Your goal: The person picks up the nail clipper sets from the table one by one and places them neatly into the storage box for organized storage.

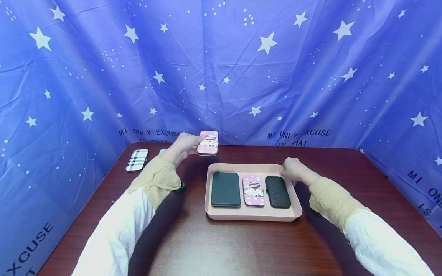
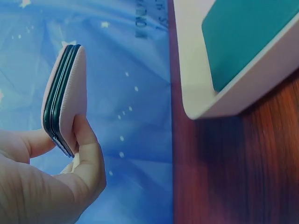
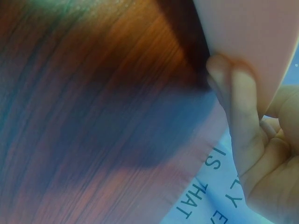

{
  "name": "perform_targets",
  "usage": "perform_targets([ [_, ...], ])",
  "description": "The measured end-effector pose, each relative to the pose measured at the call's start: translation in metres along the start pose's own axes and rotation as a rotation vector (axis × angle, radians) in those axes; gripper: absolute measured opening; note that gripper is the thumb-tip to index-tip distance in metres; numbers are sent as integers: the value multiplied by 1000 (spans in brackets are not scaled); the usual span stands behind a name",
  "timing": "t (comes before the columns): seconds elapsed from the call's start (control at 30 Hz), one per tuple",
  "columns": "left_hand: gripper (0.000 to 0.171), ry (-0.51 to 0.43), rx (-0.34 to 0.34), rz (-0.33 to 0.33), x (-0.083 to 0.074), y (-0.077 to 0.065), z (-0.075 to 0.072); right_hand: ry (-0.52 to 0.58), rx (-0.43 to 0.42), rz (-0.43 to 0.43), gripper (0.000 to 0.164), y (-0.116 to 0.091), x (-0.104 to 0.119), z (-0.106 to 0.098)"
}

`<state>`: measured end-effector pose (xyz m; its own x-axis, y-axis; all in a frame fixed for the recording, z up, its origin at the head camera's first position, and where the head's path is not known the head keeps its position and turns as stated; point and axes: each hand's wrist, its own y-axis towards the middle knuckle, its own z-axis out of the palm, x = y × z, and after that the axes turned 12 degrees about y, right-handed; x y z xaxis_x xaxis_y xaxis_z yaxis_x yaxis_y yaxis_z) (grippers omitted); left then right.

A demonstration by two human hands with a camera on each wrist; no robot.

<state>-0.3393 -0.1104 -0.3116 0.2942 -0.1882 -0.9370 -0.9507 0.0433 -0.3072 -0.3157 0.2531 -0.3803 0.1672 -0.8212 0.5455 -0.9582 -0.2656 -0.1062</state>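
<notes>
My left hand point(image 1: 183, 147) pinches a small pink patterned case point(image 1: 208, 142) between thumb and fingers, lifted above the table behind the tray's left corner. The left wrist view shows that case point(image 2: 76, 88) edge-on, closed, with a dark metal-framed rim. My right hand point(image 1: 297, 170) grips the far right corner of the pale pink tray point(image 1: 253, 217); in the right wrist view its fingers point(image 3: 244, 112) press the tray's outer wall point(image 3: 247, 32), with the thumb on the other side. In the tray lie a dark green case point(image 1: 225, 189), another pink patterned case point(image 1: 253, 191) and a black textured case point(image 1: 277, 191).
A black-and-white plaid case point(image 1: 137, 160) lies at the table's far left. Beside it a light blue item point(image 1: 162, 151) is mostly hidden behind the left hand. The dark red wooden table point(image 1: 193, 245) ends at a blue star-patterned curtain point(image 1: 221, 57).
</notes>
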Motion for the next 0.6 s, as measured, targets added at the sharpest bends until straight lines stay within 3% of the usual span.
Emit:
perform_targets([
  [0.4,39,33,31,12,-14,-17,25,-7,7,22,25,1,0,1],
  [0.6,39,-2,46,11,-18,-21,35,-17,-4,-4,26,0,0,1],
])
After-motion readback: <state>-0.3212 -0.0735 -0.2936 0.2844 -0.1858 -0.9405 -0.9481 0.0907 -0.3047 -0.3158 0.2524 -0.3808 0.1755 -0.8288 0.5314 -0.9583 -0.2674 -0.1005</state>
